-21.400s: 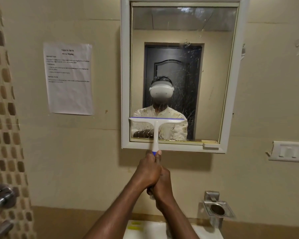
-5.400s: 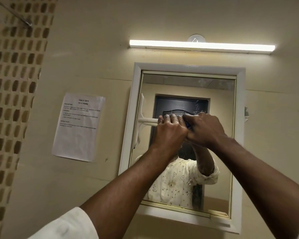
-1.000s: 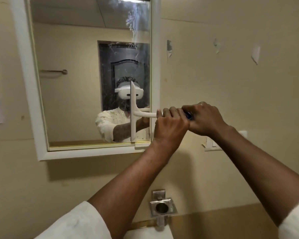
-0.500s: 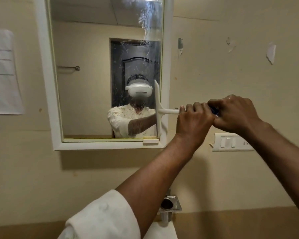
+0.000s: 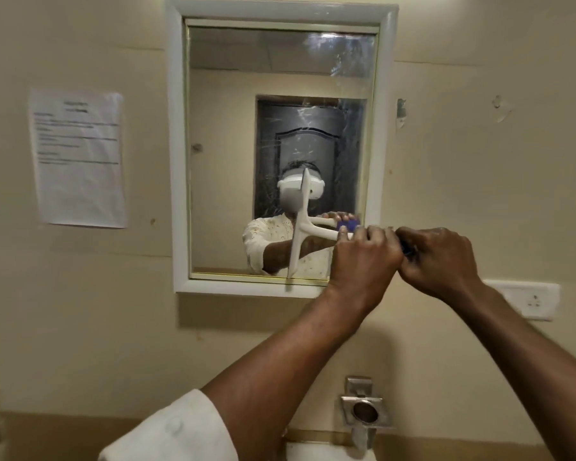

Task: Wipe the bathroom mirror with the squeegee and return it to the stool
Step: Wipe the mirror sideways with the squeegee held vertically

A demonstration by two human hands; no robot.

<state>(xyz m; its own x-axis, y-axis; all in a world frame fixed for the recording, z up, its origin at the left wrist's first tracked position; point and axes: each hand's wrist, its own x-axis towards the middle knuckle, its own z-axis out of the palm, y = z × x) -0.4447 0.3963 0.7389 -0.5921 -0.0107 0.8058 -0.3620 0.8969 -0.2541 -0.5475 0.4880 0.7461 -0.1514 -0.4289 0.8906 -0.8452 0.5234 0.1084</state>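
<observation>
The white-framed bathroom mirror (image 5: 213, 154) hangs on the beige wall. A white squeegee (image 5: 298, 229) stands with its blade upright against the lower middle of the glass, its handle running right. My left hand (image 5: 363, 257) grips the white part of the handle. Just beside it, my right hand (image 5: 441, 261) grips the blue end, of which only a sliver shows. Streaks remain on the glass at the upper right. The stool is out of view.
A printed paper sheet (image 5: 77, 158) is taped to the wall left of the mirror. A white switch plate (image 5: 532, 299) sits at the right. Below are a steel cup holder (image 5: 364, 415) and the rim of a white basin (image 5: 313, 452).
The squeegee blade has slid left from the mirror's right edge to the lower middle of the glass, both hands moving with it. The view has swung left, bringing the whole mirror into frame.
</observation>
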